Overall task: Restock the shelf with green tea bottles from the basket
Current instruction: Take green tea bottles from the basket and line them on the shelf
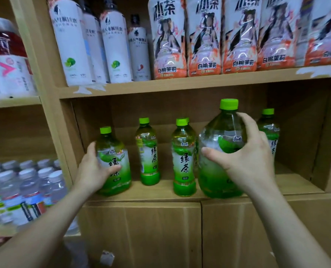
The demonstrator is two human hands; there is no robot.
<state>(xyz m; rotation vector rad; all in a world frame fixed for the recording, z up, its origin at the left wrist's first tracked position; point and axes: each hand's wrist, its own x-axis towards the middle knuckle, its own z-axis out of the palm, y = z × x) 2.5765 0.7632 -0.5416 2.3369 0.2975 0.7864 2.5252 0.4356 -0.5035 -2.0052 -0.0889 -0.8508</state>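
Several green tea bottles with green caps stand on the cardboard shelf [296, 186]. My left hand [93, 171] grips the leftmost green tea bottle [112, 151] around its label, at the shelf's front edge. My right hand [244, 155] grips a larger green tea bottle [218, 171] on its upper body; its base is at the shelf's front edge. Between them stand two more green tea bottles [149, 151] [184, 161]. Another green tea bottle [269, 128] stands partly hidden behind my right hand. The basket is out of view.
The upper shelf board [180, 84] carries white bottles [71, 45] and peach tea bottles [168, 39] close above the green caps. Water bottles [25, 190] fill the left bay. Shut cardboard boxes [141, 229] sit below the shelf.
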